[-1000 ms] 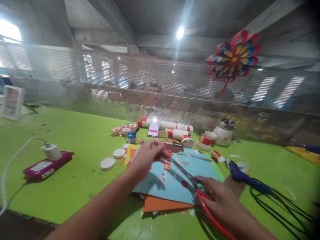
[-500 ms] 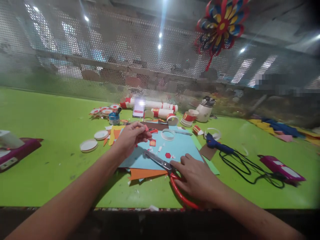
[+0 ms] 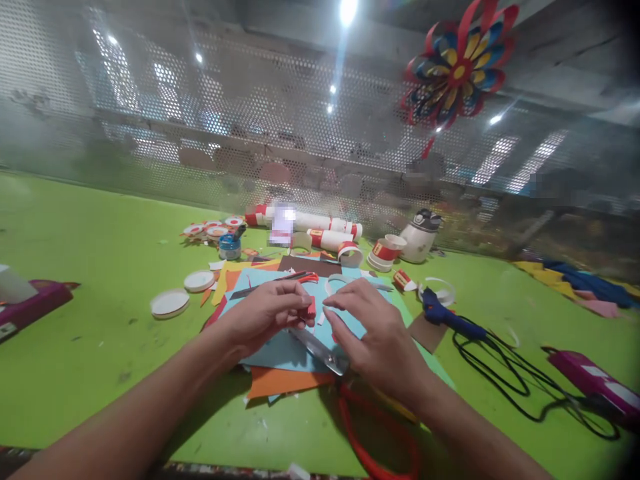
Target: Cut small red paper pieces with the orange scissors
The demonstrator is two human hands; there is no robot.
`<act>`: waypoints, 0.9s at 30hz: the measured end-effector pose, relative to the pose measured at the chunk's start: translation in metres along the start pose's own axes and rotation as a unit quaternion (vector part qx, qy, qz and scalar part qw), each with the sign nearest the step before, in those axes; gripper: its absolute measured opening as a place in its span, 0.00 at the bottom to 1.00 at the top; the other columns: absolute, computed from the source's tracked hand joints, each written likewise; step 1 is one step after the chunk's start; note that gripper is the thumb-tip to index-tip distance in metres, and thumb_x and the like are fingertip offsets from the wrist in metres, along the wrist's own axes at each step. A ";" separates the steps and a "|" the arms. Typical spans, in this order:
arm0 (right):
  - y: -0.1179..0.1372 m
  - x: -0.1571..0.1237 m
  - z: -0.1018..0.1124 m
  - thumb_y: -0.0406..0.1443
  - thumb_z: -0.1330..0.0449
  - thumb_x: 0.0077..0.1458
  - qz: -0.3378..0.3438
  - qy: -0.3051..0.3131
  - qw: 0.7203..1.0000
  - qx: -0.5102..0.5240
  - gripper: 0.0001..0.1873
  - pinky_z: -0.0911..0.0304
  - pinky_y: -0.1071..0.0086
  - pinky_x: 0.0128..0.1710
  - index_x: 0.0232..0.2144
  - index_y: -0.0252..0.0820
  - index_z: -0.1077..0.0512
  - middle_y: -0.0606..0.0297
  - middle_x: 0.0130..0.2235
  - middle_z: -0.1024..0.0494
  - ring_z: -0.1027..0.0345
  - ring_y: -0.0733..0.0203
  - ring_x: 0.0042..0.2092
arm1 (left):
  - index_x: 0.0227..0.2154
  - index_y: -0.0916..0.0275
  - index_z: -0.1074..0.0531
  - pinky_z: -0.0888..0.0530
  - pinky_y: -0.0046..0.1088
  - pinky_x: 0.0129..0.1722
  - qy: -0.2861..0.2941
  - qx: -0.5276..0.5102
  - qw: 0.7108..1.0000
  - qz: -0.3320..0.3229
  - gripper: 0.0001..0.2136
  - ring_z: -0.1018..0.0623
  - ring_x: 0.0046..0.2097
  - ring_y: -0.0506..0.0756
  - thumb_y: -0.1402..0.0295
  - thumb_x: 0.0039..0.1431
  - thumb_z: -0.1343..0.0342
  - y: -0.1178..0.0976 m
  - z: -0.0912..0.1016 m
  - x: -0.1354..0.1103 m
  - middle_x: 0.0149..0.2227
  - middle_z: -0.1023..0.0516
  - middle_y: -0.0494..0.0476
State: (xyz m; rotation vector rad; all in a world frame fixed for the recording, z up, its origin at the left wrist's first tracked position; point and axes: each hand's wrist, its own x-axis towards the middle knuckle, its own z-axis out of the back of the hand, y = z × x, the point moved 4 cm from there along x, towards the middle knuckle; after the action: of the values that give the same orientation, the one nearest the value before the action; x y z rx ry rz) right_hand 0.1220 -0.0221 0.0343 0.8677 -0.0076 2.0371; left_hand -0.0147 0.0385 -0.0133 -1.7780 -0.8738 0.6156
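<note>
My left hand [image 3: 273,308] pinches a small red paper piece [image 3: 311,307] between thumb and fingertips, above the light blue paper [image 3: 273,352]. My right hand [image 3: 377,333] is just to the right of it, with thumb and forefinger apart and nothing between them. Below both hands lie large scissors [image 3: 323,351] with red handles, blades pointing up and left across the blue paper. A second, smaller pair of scissors [image 3: 275,283] rests behind my left hand. Close behind my right hand is a white paper ring [image 3: 337,283], partly hidden by the fingers.
White lids [image 3: 171,304] and a blue jar [image 3: 230,247] stand left. Behind are white-and-red rolls [image 3: 330,239], a phone [image 3: 282,227] and a pale jug [image 3: 421,237]. On the right lie a blue glue gun [image 3: 450,317] with black cable and a purple power strip [image 3: 593,380]. Orange paper [image 3: 287,383] sticks out in front.
My right hand has lifted off the large scissors and moved up towards my left hand, its fingers opening. The left hand has come slightly down and right with the red piece. The view has shifted.
</note>
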 end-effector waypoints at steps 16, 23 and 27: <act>0.007 -0.016 -0.010 0.23 0.45 0.54 0.081 -0.021 0.996 -0.036 0.09 0.45 0.60 0.31 0.33 0.29 0.24 0.54 0.29 0.28 0.42 0.55 0.33 | 0.25 0.64 0.33 0.34 0.27 0.32 -0.005 0.174 0.985 0.019 0.07 0.29 0.27 0.49 0.67 0.55 0.45 -0.005 -0.004 -0.003 0.23 0.25 0.51; 0.009 -0.015 -0.013 0.24 0.48 0.56 0.073 0.006 0.996 -0.047 0.12 0.46 0.60 0.31 0.30 0.28 0.24 0.53 0.27 0.29 0.43 0.55 0.32 | 0.24 0.63 0.34 0.34 0.27 0.31 -0.007 0.203 0.979 0.018 0.06 0.30 0.26 0.49 0.68 0.54 0.46 -0.007 -0.007 -0.004 0.23 0.26 0.50; 0.010 -0.016 -0.015 0.25 0.49 0.58 0.081 0.004 0.995 -0.051 0.13 0.46 0.60 0.32 0.30 0.28 0.24 0.53 0.27 0.28 0.43 0.56 0.32 | 0.24 0.64 0.33 0.34 0.27 0.30 -0.010 0.214 0.977 0.020 0.06 0.30 0.26 0.49 0.69 0.52 0.45 -0.006 -0.007 -0.003 0.22 0.26 0.50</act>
State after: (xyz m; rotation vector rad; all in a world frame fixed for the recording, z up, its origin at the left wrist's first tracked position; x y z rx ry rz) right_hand 0.1120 -0.0351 0.0167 0.8175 -0.1809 2.1706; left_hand -0.0130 0.0335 -0.0051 -1.4027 -0.6598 0.7832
